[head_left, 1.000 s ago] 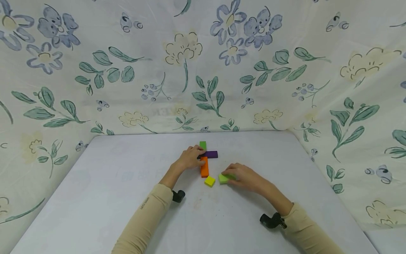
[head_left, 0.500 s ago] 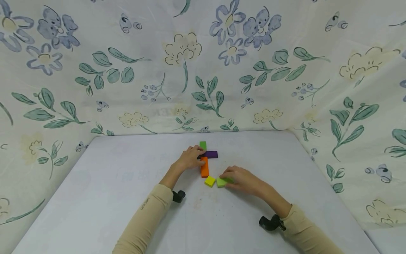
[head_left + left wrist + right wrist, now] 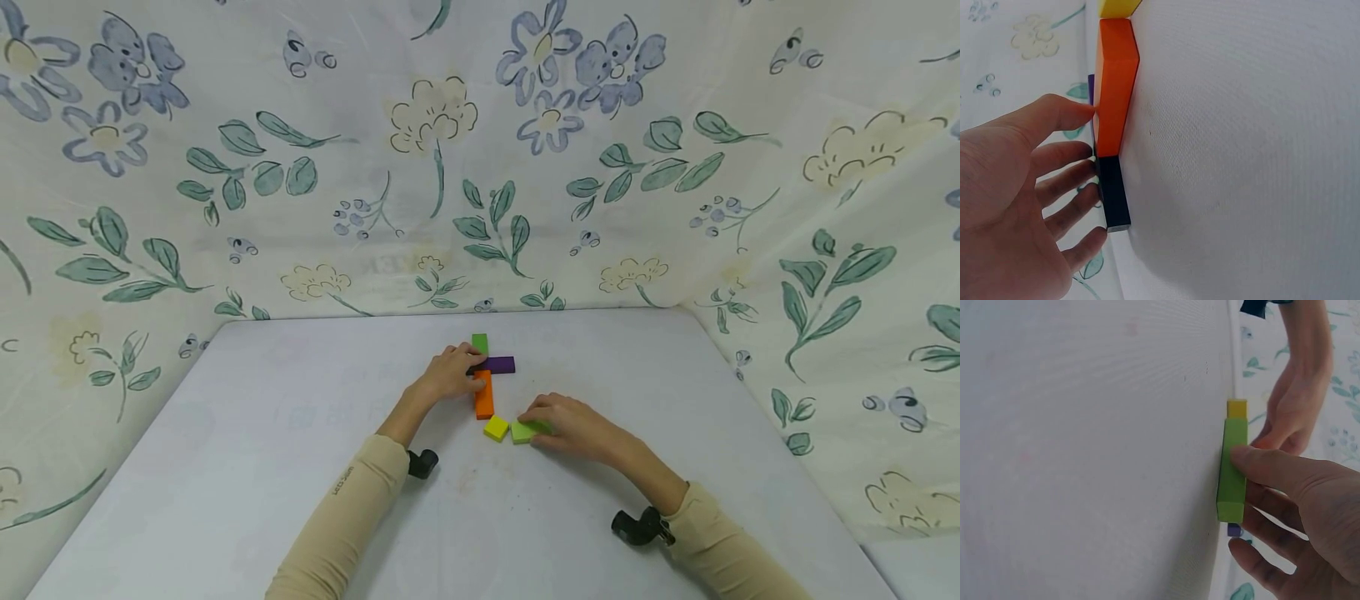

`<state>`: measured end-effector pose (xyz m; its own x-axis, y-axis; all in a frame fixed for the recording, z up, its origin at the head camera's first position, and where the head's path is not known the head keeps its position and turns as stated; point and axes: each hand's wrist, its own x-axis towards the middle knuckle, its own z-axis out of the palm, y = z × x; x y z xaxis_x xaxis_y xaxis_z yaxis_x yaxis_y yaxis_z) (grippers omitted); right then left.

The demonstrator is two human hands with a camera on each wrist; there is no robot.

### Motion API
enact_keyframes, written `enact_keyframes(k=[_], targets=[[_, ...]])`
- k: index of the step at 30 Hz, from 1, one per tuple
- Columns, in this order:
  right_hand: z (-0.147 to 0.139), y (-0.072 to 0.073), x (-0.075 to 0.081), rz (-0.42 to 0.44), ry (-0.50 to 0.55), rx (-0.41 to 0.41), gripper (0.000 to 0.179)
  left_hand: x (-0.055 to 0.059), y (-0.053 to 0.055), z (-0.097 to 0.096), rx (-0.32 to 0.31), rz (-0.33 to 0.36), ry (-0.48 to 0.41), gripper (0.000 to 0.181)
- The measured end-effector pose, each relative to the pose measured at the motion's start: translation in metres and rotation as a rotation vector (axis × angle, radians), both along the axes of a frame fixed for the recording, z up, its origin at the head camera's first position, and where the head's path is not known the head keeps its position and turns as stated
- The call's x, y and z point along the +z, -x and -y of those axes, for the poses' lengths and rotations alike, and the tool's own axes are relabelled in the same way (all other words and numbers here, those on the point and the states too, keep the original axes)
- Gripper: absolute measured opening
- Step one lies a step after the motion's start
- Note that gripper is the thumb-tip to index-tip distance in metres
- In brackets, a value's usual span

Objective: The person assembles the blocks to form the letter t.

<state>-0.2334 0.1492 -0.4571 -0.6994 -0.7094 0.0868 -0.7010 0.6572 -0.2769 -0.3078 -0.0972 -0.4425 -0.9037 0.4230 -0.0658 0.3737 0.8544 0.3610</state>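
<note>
My left hand [image 3: 450, 372] lies over the far end of the orange block [image 3: 484, 400] and the left part of the purple block [image 3: 501, 365]. In the left wrist view its thumb touches the orange block, and its spread fingertips rest along the dark block [image 3: 1114, 194]. My right hand [image 3: 573, 427] pinches a light green block [image 3: 1232, 469] between thumb and fingers, low at the table. A small yellow block [image 3: 496, 428] sits turned at an angle between the near end of the orange block and the light green one. Beyond the purple block stands a green block [image 3: 480, 343].
All the blocks lie on a white table [image 3: 300, 500]. Behind it hangs a flower-patterned cloth [image 3: 450, 183], meeting the table's far edge. A black wrist camera [image 3: 423, 463] sits at the left cuff, another black camera [image 3: 637, 527] at the right.
My right hand has slid the light green block a little to the left and nearer, close to the yellow block. My left hand and the other blocks have stayed in place.
</note>
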Motion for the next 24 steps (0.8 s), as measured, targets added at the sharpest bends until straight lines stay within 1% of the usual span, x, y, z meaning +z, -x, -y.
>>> enact_keyframes(k=[11,19,24], targets=[[0.0005,-0.0001,0.0006,0.010,-0.001,-0.001,0.034,0.0037,-0.0020,-0.0004,-0.002,0.006,0.006,0.051],[0.0006,-0.0011,0.0023,0.010,0.006,0.002,0.034,0.0032,-0.0005,-0.0007,-0.001,0.008,0.010,0.051],[0.0006,-0.0011,0.0012,0.025,0.019,0.004,0.036,0.0023,-0.0008,-0.0001,-0.002,0.012,0.010,0.052]])
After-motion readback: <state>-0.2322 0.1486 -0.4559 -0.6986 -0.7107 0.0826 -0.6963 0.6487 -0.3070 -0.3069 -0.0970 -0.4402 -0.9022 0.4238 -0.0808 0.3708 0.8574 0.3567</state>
